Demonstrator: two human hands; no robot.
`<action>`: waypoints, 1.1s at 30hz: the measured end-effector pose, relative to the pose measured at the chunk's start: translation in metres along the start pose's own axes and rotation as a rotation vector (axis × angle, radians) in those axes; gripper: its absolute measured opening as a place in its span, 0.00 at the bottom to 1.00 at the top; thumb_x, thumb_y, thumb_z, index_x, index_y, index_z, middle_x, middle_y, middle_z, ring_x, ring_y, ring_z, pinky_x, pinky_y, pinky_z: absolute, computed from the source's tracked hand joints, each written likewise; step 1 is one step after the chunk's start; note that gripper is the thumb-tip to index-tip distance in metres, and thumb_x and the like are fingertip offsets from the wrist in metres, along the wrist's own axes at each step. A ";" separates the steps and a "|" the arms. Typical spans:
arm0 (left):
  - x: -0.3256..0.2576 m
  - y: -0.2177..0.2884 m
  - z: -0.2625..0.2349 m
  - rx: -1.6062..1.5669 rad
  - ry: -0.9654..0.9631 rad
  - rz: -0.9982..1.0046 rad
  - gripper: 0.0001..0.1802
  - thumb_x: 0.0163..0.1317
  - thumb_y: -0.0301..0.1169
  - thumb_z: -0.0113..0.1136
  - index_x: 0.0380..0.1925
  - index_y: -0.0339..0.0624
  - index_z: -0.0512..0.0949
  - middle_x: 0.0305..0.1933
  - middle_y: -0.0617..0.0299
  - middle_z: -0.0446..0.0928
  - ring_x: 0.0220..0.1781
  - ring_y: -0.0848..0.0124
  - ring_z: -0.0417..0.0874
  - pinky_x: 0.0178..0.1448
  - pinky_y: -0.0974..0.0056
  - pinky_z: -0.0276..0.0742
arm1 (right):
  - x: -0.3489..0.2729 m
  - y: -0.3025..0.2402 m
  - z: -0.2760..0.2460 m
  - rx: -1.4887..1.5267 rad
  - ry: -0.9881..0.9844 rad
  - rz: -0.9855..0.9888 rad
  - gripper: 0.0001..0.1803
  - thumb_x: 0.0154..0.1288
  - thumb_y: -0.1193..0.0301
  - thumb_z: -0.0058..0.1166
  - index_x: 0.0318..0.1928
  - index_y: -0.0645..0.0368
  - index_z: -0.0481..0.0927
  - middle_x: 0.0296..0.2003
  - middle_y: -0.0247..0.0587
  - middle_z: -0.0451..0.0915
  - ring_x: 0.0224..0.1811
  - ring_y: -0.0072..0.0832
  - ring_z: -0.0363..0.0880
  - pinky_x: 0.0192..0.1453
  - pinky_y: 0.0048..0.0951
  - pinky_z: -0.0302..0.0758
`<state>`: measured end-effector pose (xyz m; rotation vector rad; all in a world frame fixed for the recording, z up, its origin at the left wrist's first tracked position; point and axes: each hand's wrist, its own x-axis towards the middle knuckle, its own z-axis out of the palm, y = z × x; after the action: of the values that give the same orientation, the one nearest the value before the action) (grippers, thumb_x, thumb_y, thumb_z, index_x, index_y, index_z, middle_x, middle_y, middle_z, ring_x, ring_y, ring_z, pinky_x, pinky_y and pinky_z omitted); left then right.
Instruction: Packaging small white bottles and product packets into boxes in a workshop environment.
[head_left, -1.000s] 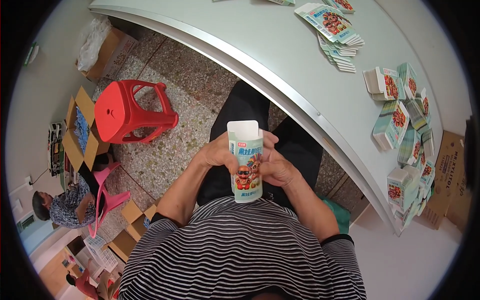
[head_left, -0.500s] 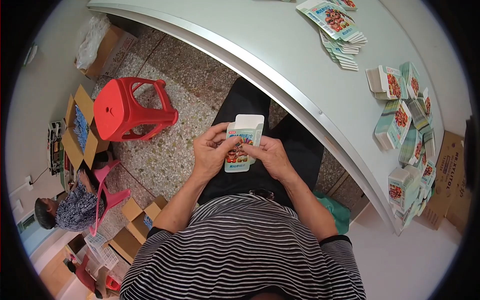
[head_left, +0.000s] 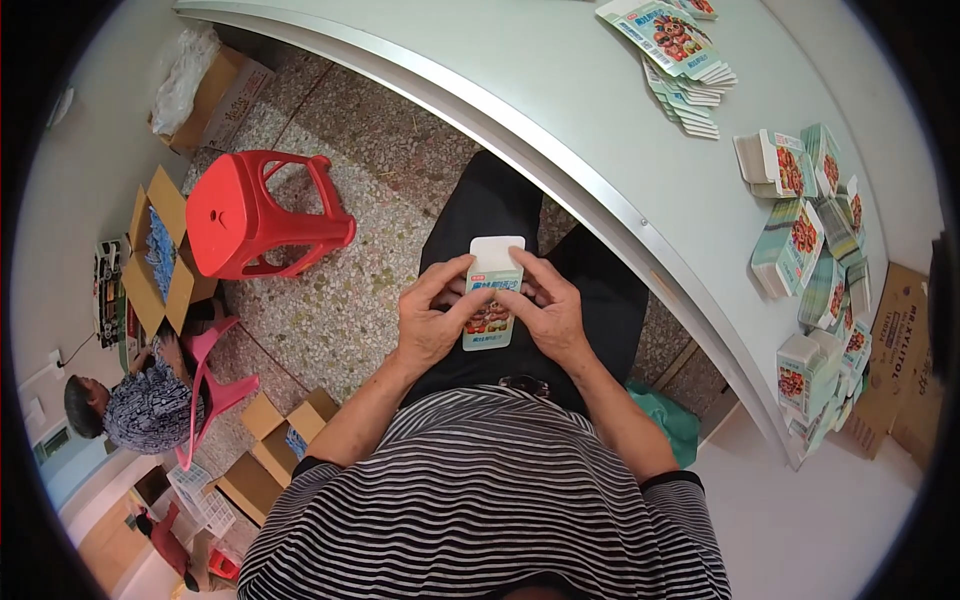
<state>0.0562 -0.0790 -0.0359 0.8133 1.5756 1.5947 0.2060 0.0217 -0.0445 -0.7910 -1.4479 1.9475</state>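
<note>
Over my lap I hold a small printed carton (head_left: 489, 330), light teal with cartoon figures, its white end flap standing up at the far end. My left hand (head_left: 432, 312) grips its left edge, thumb on the printed face and fingers curled behind. From the other side my right hand (head_left: 549, 310) closes on the right edge, its thumb also on the front. Both thumb tips nearly meet over the middle of the carton. The fingertips behind it are partly hidden.
A pale table (head_left: 480, 60) curves ahead and to the right, bearing a fanned stack of flat cartons (head_left: 672, 45) and several carton bundles (head_left: 790, 250). A red stool (head_left: 235, 215) stands left, near an open cardboard box (head_left: 160, 255). Another person (head_left: 150, 405) sits at far left.
The carton has turned from showing an open side flap to lying flatter and narrower, face up. My right hand has moved farther up along its right edge.
</note>
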 end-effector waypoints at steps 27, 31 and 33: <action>0.014 0.031 -0.020 -0.066 -0.168 -0.461 0.07 0.61 0.22 0.64 0.40 0.33 0.83 0.38 0.60 0.83 0.39 0.76 0.82 0.45 0.71 0.78 | 0.010 -0.025 -0.012 0.005 -0.112 0.274 0.07 0.67 0.76 0.57 0.42 0.66 0.84 0.39 0.36 0.83 0.41 0.19 0.79 0.48 0.22 0.76; 0.017 0.035 -0.021 -0.120 -0.216 -0.539 0.08 0.60 0.22 0.64 0.40 0.34 0.83 0.37 0.61 0.83 0.38 0.75 0.83 0.44 0.70 0.80 | 0.008 -0.022 -0.014 0.013 -0.138 0.247 0.08 0.68 0.74 0.58 0.43 0.65 0.85 0.39 0.36 0.84 0.41 0.17 0.79 0.48 0.21 0.75; 0.017 0.036 -0.020 -0.166 -0.200 -0.598 0.08 0.61 0.23 0.64 0.41 0.34 0.83 0.37 0.60 0.83 0.38 0.75 0.83 0.44 0.70 0.80 | 0.008 -0.021 -0.015 -0.004 -0.124 0.300 0.08 0.68 0.74 0.57 0.43 0.66 0.84 0.39 0.36 0.84 0.41 0.18 0.79 0.48 0.20 0.75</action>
<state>0.0278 -0.0745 -0.0019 0.3469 1.3527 1.1479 0.2142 0.0416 -0.0285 -0.9495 -1.4724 2.2526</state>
